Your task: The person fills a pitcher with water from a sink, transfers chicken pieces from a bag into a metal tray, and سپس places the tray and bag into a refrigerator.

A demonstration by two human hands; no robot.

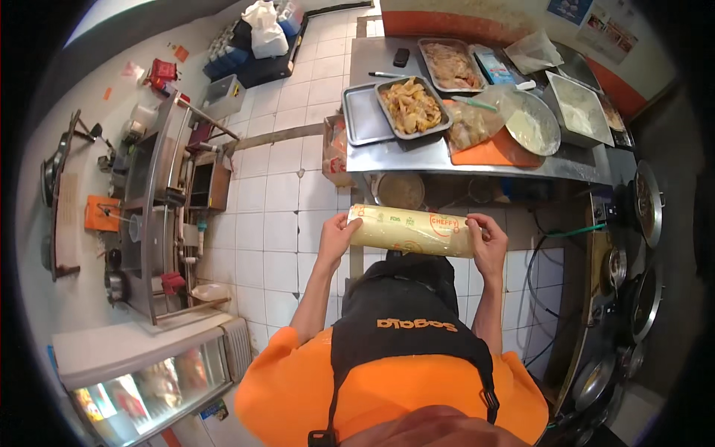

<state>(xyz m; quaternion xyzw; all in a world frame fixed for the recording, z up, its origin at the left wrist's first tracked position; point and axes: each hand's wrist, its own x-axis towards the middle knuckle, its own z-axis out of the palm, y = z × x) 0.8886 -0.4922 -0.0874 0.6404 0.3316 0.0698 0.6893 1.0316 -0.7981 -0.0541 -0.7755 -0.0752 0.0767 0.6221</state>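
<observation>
A wide roll of yellowish cling film (410,230) is held level in front of my dark apron, short of the steel table's near edge. My left hand (336,237) grips one end, and my right hand (488,240) pinches the film near the other end. On the steel table beyond lies a metal tray of raw marinated meat pieces (413,107), its side overlapping a bare metal tray (364,120). To its right are a plastic bag of food (469,127) on an orange cutting board (494,157) and a round metal bowl with white batter or flour (528,125).
Behind on the table (371,53) stand another meat tray (451,64) and a deep metal container of white powder (575,112). A cardboard box (335,162) sits at the table's left end. Pans (648,207) and a stove line the right; a sink unit (159,195) stands left.
</observation>
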